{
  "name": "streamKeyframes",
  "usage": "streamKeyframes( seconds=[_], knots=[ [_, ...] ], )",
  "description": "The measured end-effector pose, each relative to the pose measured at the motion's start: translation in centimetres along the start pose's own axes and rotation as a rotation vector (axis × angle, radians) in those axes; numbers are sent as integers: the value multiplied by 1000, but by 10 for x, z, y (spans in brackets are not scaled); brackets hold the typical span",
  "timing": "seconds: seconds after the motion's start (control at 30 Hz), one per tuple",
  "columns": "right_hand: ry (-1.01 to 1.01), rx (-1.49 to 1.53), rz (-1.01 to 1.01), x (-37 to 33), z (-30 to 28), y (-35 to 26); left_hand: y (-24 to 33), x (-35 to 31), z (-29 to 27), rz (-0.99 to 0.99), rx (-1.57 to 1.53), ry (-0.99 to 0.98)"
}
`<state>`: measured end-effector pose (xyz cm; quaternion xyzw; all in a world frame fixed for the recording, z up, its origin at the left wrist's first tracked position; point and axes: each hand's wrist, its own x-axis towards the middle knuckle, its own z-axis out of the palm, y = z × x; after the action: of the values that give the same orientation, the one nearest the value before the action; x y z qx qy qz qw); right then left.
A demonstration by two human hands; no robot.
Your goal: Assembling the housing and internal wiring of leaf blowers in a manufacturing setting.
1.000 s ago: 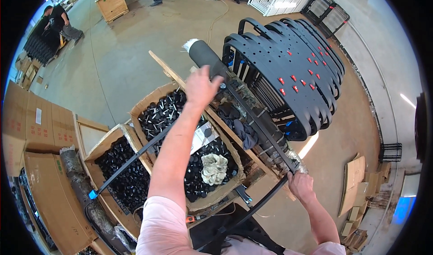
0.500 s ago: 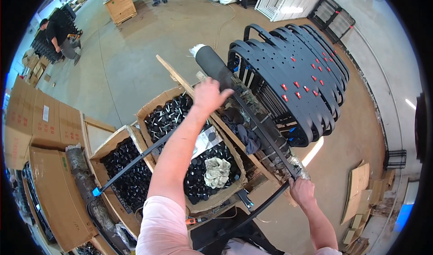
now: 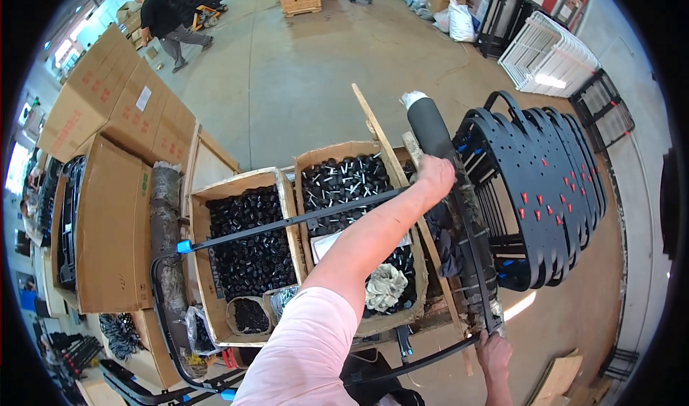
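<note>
Black tube frame: the piece in hand; one long bar runs leftward from under the left hand, another runs from there down to the right hand.
Left hand: over the far right corner, palm down; fingers partly hidden, so cannot tell whether they grip or only press.
Right hand: nearer the body, closed round the corner where two bars meet.
Blue end pieces: one well left of the left hand, another far left of the right hand, at the lower edge.
Progress, done: bars look joined into an outline, blue pieces in place at the left; a judgement only.
Progress, left: no red clips seen on these bars; whether the corners are fastened cannot be told.
Padded roll: under the right-side bar, just beyond the left hand.
Bolt carton: just left of the left hand, full of black-headed bolts; bar crosses over it, hampering reach inside.
Second box: farther left of that hand, black parts inside, also crossed.
Crumpled glove: between the hands, to their left.
Wooden strip: close beside the left hand, slanting away.
Frame stack: right of both hands, red clips on it; crowds that side.
</note>
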<state>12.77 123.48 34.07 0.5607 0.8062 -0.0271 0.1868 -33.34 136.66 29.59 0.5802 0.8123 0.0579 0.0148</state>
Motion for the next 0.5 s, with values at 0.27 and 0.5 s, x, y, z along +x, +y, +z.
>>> streamKeyframes(
  seconds=[0.27, 0.5],
  knots=[
    [10, -32, 7, 2, 1, -6, -49, -1, 10, 254, -171, 132],
    [56, 31, 36, 1, -6, -11, -183, -29, 41, -362, -283, 99]
  ],
)
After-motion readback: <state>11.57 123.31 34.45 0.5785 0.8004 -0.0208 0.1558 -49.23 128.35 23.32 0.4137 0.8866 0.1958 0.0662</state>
